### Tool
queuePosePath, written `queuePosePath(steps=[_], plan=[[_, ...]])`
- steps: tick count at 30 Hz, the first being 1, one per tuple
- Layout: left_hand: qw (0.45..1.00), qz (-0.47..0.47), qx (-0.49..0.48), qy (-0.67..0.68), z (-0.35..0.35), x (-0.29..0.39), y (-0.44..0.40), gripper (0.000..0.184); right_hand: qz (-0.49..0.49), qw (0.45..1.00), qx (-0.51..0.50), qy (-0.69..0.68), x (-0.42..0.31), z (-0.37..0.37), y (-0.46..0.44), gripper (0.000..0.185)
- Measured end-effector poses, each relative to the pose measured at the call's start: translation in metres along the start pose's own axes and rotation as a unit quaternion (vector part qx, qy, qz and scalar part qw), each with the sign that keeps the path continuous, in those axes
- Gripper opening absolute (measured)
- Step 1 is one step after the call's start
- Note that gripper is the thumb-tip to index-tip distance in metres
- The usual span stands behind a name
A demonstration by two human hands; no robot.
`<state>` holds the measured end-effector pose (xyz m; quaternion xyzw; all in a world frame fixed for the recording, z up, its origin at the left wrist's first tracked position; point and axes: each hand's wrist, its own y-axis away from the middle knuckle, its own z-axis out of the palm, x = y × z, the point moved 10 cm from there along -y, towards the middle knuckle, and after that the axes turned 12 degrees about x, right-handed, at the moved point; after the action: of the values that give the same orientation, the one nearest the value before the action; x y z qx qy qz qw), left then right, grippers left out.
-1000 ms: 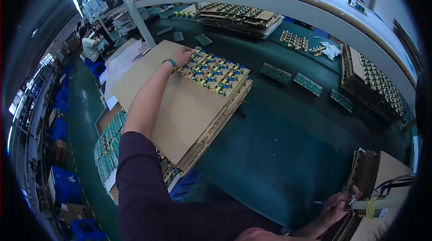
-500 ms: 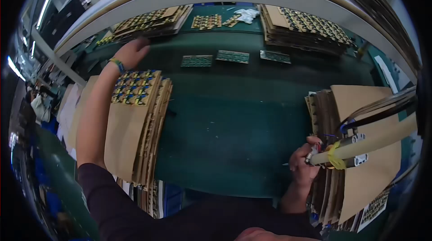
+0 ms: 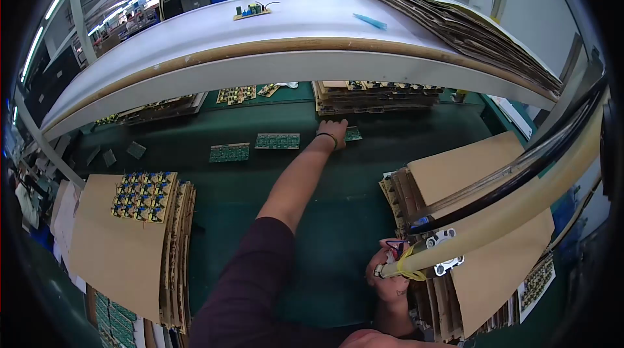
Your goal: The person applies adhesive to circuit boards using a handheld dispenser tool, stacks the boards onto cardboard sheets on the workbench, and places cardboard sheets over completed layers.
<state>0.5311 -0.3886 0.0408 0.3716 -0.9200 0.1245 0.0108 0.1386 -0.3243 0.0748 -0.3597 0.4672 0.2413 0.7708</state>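
Observation:
My left hand (image 3: 333, 132) reaches far forward over the dark green work surface (image 3: 286, 185). Its fingers are curled over a green circuit board (image 3: 353, 133), covering the board's left part. Two more green circuit boards lie to its left, a nearer one (image 3: 277, 141) and a farther one (image 3: 229, 152). Low on the right, my right hand (image 3: 389, 273) is wrapped round a hand tool at the end of a thick tan hose (image 3: 507, 224). Yellow ties and metal fittings surround the hose end; the tool's tip is hidden.
Stacked cardboard with populated boards (image 3: 144, 196) stands at left, another cardboard stack (image 3: 468, 172) at right under the hose. Behind are further board stacks (image 3: 377, 98). A white shelf (image 3: 286, 23) crosses above, bearing a small component board (image 3: 252, 11) and cardboard sheets (image 3: 461, 26).
My left hand has swung from above the left stack to the rightmost green board. The view has tilted up and shifted right, showing the shelf top. My right hand still grips the tool.

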Motion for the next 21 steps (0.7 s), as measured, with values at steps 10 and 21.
queuePosePath(steps=[10,21], plan=[[0.622,-0.077,0.028,0.779,-0.149,0.04,0.276,0.08,0.021,0.999,-0.025,0.013,-0.033,0.021,0.01,0.058],[0.431,-0.265,-0.02,0.863,-0.063,0.062,0.51,0.077,0.046,0.957,-0.23,-0.172,-0.072,0.103,0.052,0.058]])
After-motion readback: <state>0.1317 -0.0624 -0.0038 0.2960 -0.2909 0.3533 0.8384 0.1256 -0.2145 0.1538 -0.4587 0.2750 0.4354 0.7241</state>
